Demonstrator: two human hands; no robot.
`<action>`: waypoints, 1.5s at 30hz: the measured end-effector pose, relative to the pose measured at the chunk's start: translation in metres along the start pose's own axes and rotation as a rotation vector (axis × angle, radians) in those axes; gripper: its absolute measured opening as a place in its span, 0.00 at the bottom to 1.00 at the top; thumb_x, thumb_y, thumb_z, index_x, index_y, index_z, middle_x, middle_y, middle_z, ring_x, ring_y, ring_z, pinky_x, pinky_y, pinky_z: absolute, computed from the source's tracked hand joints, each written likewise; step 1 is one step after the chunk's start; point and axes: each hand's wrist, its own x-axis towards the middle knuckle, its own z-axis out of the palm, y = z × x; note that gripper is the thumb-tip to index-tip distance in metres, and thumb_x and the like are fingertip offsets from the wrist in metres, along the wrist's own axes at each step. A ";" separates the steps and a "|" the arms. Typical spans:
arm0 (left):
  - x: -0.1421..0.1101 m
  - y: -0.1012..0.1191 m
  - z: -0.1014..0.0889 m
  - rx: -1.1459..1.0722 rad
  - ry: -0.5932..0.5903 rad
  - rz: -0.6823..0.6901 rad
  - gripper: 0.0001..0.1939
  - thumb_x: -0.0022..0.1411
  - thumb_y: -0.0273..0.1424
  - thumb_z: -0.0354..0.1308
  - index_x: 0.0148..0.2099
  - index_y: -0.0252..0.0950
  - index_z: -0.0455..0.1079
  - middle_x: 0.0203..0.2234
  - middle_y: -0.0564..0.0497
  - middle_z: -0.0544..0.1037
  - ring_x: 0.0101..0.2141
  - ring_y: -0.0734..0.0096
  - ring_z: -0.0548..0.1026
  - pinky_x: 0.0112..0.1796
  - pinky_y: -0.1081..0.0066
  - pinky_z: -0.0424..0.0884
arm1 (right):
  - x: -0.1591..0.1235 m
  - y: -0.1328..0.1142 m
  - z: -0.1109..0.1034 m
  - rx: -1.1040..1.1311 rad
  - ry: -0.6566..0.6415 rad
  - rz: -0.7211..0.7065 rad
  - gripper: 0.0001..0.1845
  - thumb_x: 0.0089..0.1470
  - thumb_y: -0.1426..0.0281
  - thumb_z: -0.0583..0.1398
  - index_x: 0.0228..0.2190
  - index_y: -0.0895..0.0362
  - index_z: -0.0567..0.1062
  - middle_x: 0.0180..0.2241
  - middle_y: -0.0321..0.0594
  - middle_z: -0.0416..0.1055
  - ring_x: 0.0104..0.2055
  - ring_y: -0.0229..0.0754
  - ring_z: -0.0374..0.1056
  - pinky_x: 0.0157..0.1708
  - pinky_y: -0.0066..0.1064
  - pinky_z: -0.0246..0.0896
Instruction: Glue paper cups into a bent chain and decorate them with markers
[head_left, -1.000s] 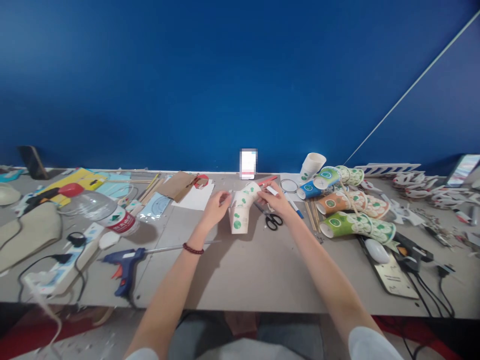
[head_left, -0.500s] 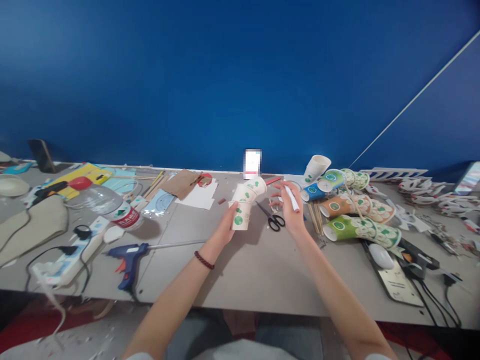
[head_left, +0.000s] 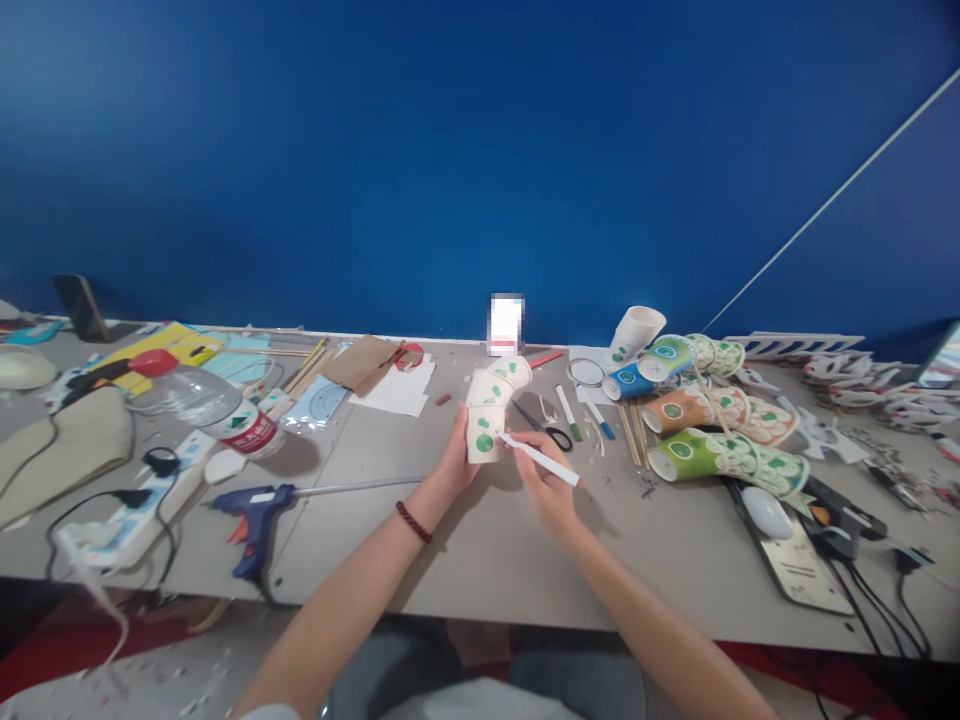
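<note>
My left hand (head_left: 455,462) is closed round a white paper cup with green dots (head_left: 484,432); further cups are joined on top of it and bend away to the right. My right hand (head_left: 546,487) pinches a white marker pen (head_left: 541,459), whose tip touches the cup's side. Black scissors (head_left: 553,433) lie just behind the pen on the grey table (head_left: 480,545). A dark bead bracelet sits on my left wrist.
A blue glue gun (head_left: 253,507) lies left of my arms, near a power strip (head_left: 142,505) and a plastic bottle (head_left: 214,407). Coloured paper cups (head_left: 705,450) are piled at the right, with a mouse (head_left: 765,511) and cables beyond. Card and paper scraps line the back edge.
My right hand has come back from the table's rear with the white pen and brought its tip to the cup. My left hand shifted its hold to the lower cup.
</note>
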 end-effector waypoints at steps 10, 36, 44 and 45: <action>-0.005 0.009 0.001 -0.037 -0.043 0.095 0.27 0.60 0.52 0.52 0.45 0.31 0.73 0.32 0.44 0.79 0.29 0.64 0.78 0.29 0.69 0.72 | -0.003 -0.008 0.004 -0.085 0.039 -0.029 0.04 0.55 0.68 0.60 0.34 0.53 0.70 0.30 0.37 0.72 0.30 0.39 0.70 0.30 0.31 0.67; -0.008 0.004 0.003 0.045 -0.007 0.048 0.29 0.62 0.52 0.49 0.45 0.30 0.74 0.35 0.42 0.80 0.31 0.65 0.78 0.33 0.68 0.73 | -0.009 -0.012 0.011 -0.120 0.028 -0.020 0.04 0.54 0.68 0.62 0.32 0.54 0.72 0.39 0.46 0.79 0.46 0.50 0.75 0.43 0.43 0.71; -0.007 0.003 0.002 0.078 0.029 0.032 0.31 0.60 0.54 0.50 0.45 0.30 0.74 0.31 0.42 0.80 0.30 0.63 0.78 0.34 0.68 0.72 | -0.008 -0.013 0.010 -0.161 0.044 -0.024 0.03 0.54 0.68 0.62 0.32 0.53 0.72 0.39 0.46 0.79 0.45 0.50 0.75 0.39 0.40 0.73; -0.007 0.003 0.003 0.084 0.028 0.034 0.31 0.60 0.54 0.50 0.44 0.29 0.74 0.30 0.42 0.80 0.30 0.63 0.77 0.34 0.68 0.72 | -0.008 -0.012 0.010 -0.158 0.044 -0.027 0.03 0.54 0.68 0.62 0.32 0.53 0.72 0.39 0.46 0.79 0.45 0.50 0.75 0.39 0.40 0.73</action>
